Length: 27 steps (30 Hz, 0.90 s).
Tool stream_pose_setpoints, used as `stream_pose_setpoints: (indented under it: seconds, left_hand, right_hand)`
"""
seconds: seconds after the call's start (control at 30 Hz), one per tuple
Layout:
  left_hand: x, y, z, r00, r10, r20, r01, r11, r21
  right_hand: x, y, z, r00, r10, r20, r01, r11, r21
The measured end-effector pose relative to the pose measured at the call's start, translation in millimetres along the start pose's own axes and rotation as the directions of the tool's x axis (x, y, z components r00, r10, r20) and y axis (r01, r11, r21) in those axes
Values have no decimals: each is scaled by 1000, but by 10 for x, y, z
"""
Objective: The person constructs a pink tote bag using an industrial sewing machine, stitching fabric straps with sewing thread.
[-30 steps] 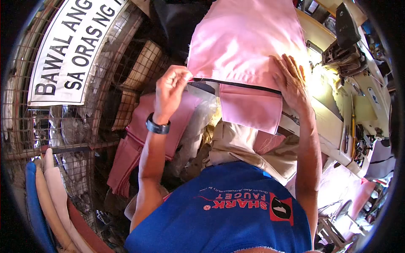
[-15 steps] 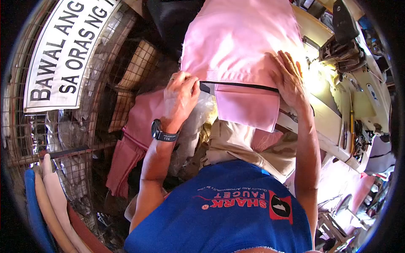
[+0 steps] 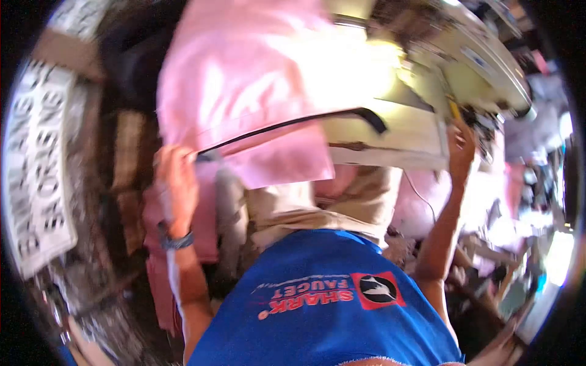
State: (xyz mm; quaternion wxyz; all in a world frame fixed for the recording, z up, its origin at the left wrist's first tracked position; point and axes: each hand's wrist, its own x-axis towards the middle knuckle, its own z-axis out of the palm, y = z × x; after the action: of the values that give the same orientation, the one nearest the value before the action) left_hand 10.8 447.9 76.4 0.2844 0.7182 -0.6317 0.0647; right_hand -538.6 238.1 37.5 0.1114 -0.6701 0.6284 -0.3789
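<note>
At the left, my left hand (image 3: 177,183) is closed, with its fingertips at the left end of a narrow black strip (image 3: 278,125). The strip runs along the lower part of a large pink cloth (image 3: 220,73), and its bent free end reaches past the cloth to the right. A pink flap (image 3: 287,160) hangs below the strip. Farther right, my right hand (image 3: 462,145) is off the cloth, at the right end of the pale work table (image 3: 390,137). A slim yellow object (image 3: 453,107) shows right at its fingertips. Motion blur hides whether those fingers grip it.
A sewing machine (image 3: 482,64) stands at the upper right under a bright light. More pink cloth (image 3: 183,238) hangs below my left hand. A printed sign (image 3: 43,165) and wire mesh are at the far left. A cord (image 3: 421,195) hangs below the table.
My right hand has left the pink cloth and moved right to the table's end. The black strip's right end now lies uncovered. My view has swung right.
</note>
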Motion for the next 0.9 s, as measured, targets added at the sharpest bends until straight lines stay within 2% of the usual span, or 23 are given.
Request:
stream_pose_setpoints:
  seconds: [0.03,0.07,0.1,0.13,0.2,0.23,0.3,0.33,0.37,0.43,0.47,0.5,0.53,0.6,0.63,0.67,0.73,0.77,0.8,0.87,0.9]
  left_hand:
    - [-8,6,9,999,-21,31,23,998,-64]
    - [-40,-13,17,993,-90,82,106,971,-214]
    - [-54,-30,18,972,-183,149,227,899,-374]
    - [-64,-27,5,951,-237,197,301,852,-428]
    - [-27,19,-45,944,-211,255,297,881,-368]
    - [0,48,-70,935,-203,289,307,874,-377]
    - [-14,108,-132,910,-206,359,343,860,-377]
    - [-26,93,-136,931,-131,341,243,920,-309]
    - [-36,113,-140,925,-123,361,251,909,-334]
    - [-45,156,-144,920,-103,379,253,895,-369]
    - [-50,154,-128,922,-84,379,240,890,-388]
    - [-70,147,-100,934,-70,350,209,901,-380]
    - [-98,135,-72,945,-48,323,176,909,-378]
    - [-157,116,-27,957,-35,289,166,880,-444]
    - [-191,78,30,962,-45,270,176,857,-485]
    - [-204,82,26,967,-42,251,161,866,-474]
    - [-181,129,9,977,-26,211,123,880,-460]
    - [-178,160,23,984,-44,171,122,872,-475]
    - [-181,186,17,986,-51,161,118,888,-445]
    - [-188,231,-5,987,-54,150,108,918,-381]
    - [-204,243,13,987,-72,144,122,915,-384]
  right_hand:
    - [-47,-158,-63,1000,27,-1,-27,999,-27]
    - [-36,-247,-106,999,48,6,-48,998,-40]
    - [-9,-137,-103,1000,-3,-9,2,991,-131]
    - [-7,-77,-71,998,-58,-6,55,976,-209]
    - [-1,-111,-74,996,19,84,5,964,-268]
    - [-11,-245,-101,993,-57,107,95,911,-402]
    - [-4,-208,-89,994,-53,91,88,896,-435]
    - [17,-155,-42,994,-56,96,93,893,-440]
    - [65,349,48,990,-96,99,122,946,-299]
    - [114,425,23,988,112,106,-87,972,-217]
    - [137,352,-34,982,131,134,-114,985,-127]
    - [194,608,1,989,102,111,-93,992,-84]
    - [228,703,-65,988,2,153,31,976,-213]
    - [294,654,-108,974,8,227,43,974,-221]
    - [339,656,-101,971,-16,239,93,945,-313]
    - [350,668,-129,966,15,258,61,957,-282]
    - [393,435,-127,984,15,179,75,872,-484]
    - [433,457,-149,988,-50,147,116,865,-488]
    - [394,373,-130,963,-265,42,241,789,-565]
    - [84,-440,22,962,-257,-93,229,944,-238]
    - [-212,-766,130,988,-150,44,150,988,-16]
